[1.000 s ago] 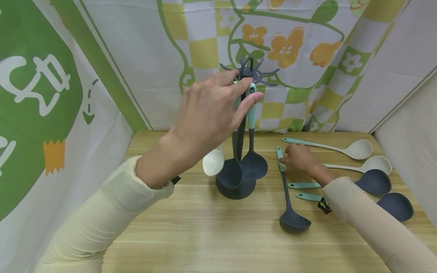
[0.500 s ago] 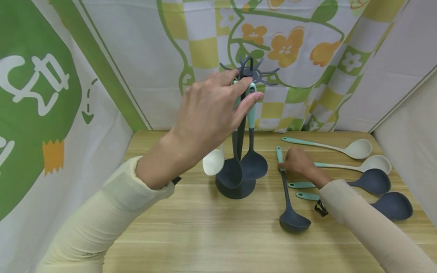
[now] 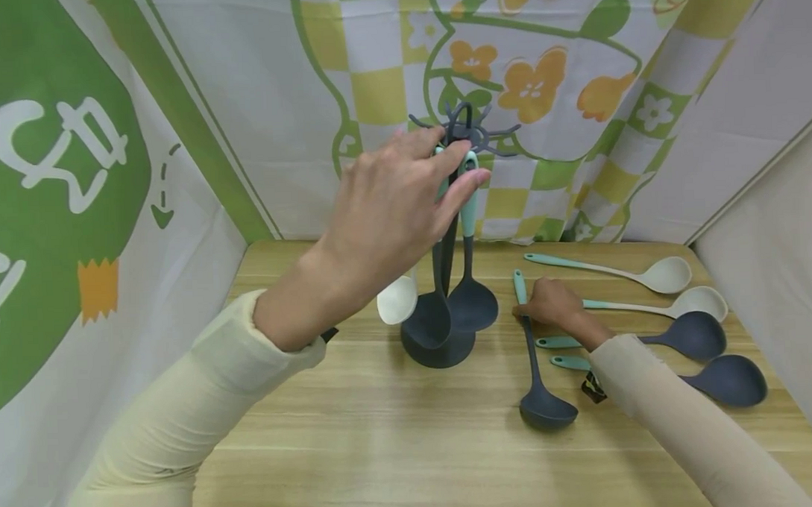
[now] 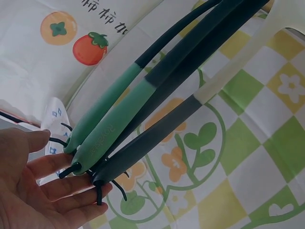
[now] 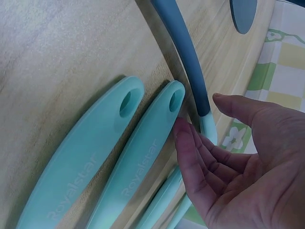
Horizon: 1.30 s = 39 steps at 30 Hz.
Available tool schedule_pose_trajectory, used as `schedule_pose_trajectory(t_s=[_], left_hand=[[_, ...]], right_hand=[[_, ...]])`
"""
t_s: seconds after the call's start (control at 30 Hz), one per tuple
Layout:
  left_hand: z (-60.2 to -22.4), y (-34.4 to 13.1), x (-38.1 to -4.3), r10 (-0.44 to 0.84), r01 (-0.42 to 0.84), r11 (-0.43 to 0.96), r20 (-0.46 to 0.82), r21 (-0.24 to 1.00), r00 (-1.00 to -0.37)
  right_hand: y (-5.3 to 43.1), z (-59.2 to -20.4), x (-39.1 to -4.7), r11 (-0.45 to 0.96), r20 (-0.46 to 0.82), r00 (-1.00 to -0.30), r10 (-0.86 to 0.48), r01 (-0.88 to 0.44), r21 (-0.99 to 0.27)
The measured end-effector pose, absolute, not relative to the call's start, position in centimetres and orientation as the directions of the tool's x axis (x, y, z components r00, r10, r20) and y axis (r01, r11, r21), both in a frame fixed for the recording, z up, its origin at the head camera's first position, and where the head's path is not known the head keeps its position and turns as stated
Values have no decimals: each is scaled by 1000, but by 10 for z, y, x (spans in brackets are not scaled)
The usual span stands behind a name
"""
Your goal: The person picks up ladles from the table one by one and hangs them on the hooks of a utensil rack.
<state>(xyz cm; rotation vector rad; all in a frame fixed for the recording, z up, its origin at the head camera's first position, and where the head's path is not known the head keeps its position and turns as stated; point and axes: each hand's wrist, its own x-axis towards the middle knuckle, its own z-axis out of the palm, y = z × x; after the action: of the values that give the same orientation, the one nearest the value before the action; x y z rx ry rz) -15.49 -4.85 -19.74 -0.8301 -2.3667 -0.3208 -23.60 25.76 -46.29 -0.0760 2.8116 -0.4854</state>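
Observation:
In the head view, my left hand (image 3: 394, 198) reaches over the top of a dark utensil stand (image 3: 443, 357). Hanging there are two dark ladles (image 3: 473, 307) with mint handles and a white-headed utensil (image 3: 397, 300). The left wrist view shows the left fingers loosely extended against the hooks and handle ends (image 4: 88, 155). Right of the stand, my right hand (image 3: 554, 304) pinches a dark soup ladle (image 3: 546, 409) low on its mint handle; the ladle lies on the table. From the right wrist, thumb and fingers show on opposite sides of that handle (image 5: 207, 126).
Two white spoons (image 3: 669, 276) with mint handles lie at the right on the wooden table (image 3: 359, 449). Two dark utensils (image 3: 736, 381) lie closer, their mint handle ends beside the right hand. A patterned curtain (image 3: 380, 98) hangs behind the stand.
The right hand has closed in on the soup ladle's handle and slid slightly down it toward the dark shaft. The left hand and the stand have stayed in place.

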Motion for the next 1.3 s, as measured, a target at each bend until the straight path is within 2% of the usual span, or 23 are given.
schedule_pose_trajectory(t_s=[0.47,0.77,1.1,1.3], left_hand=[[-198,-48,-155,476,623,781,615,31,-628],[-198,-47,-155,469,629,777,629,41,-620],[-197,-47,-154,473,624,781,617,37,-629],[-197,-47,-154,480,624,781,607,33,-633]], right_hand=[[258,-468,-239,935,-276,-950,-145,-40,-354],[257,-472,-236,865,-322,-940,-110,69,-497],[257,-476,-237,862,-220,-963,-153,-22,-506],[256,-474,-233,791,-257,-954,-153,38,-611]])
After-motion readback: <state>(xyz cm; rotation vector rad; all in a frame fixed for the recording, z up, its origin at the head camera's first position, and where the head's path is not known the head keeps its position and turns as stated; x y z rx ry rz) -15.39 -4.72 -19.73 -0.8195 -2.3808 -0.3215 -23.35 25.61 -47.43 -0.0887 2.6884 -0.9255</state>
